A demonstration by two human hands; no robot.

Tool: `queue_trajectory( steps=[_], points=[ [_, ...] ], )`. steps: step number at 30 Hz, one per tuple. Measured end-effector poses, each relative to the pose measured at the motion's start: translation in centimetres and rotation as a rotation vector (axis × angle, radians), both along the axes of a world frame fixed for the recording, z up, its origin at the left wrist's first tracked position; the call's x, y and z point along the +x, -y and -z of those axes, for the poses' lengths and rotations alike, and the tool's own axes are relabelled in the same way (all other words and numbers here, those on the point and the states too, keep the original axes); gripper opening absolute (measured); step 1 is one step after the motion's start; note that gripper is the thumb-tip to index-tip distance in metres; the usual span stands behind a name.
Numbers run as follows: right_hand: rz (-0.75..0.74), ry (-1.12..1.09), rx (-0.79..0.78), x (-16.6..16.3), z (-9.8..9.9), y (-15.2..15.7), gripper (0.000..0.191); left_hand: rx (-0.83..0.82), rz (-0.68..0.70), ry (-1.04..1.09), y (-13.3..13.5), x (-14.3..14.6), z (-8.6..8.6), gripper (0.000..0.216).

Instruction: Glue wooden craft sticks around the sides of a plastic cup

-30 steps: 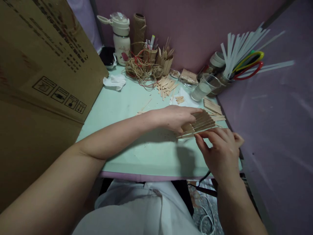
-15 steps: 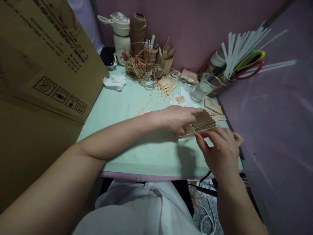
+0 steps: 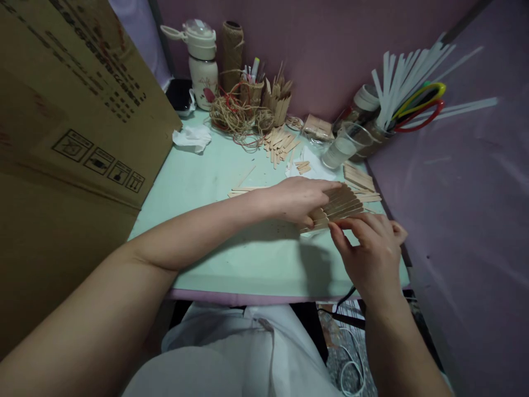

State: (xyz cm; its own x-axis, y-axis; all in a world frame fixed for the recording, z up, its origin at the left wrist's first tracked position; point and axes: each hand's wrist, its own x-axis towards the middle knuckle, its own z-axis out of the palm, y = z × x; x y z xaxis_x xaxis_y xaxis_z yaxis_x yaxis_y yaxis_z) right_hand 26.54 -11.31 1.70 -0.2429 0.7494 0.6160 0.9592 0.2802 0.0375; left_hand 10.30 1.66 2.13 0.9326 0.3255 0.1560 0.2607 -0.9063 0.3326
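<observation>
A fan-shaped panel of overlapping wooden craft sticks (image 3: 345,201) sits at the right of the table. My left hand (image 3: 303,199) reaches across and holds it down, index finger stretched along the far edge and thumb at the near side. In a pinch of thumb and index finger, my right hand (image 3: 370,248) meets the end of a craft stick (image 3: 314,227) at the panel's near edge. Those fingertips partly cover the stick's end. Something white shows beneath the near edge.
Loose craft sticks (image 3: 279,144) lie in a pile behind the hands. A plastic cup (image 3: 347,146) leans by a stick bundle (image 3: 359,177). Scissors (image 3: 421,113) stand in a holder at right. Tangled twine (image 3: 235,116) and a bottle (image 3: 203,71) are at the back; a cardboard box (image 3: 82,138) walls the left.
The view has shifted very slightly. Both hands keep the same hold at the panel, with no clear movement of the sticks.
</observation>
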Motion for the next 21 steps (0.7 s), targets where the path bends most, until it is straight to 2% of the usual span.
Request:
queue_trajectory(
  steps=[13,19,21],
  points=[
    [0.021,-0.049,-0.009,0.1,0.7,-0.2,0.011,0.016,0.007,0.015,0.3,0.0,-0.4,0.038],
    [-0.035,-0.128,0.017,0.3,1.6,-0.3,0.006,0.030,0.009,0.005,0.4,0.0,-0.2,0.039],
    [-0.052,-0.151,0.041,0.3,1.9,-0.3,0.004,0.018,0.016,0.015,0.4,-0.1,0.0,0.048]
  ],
)
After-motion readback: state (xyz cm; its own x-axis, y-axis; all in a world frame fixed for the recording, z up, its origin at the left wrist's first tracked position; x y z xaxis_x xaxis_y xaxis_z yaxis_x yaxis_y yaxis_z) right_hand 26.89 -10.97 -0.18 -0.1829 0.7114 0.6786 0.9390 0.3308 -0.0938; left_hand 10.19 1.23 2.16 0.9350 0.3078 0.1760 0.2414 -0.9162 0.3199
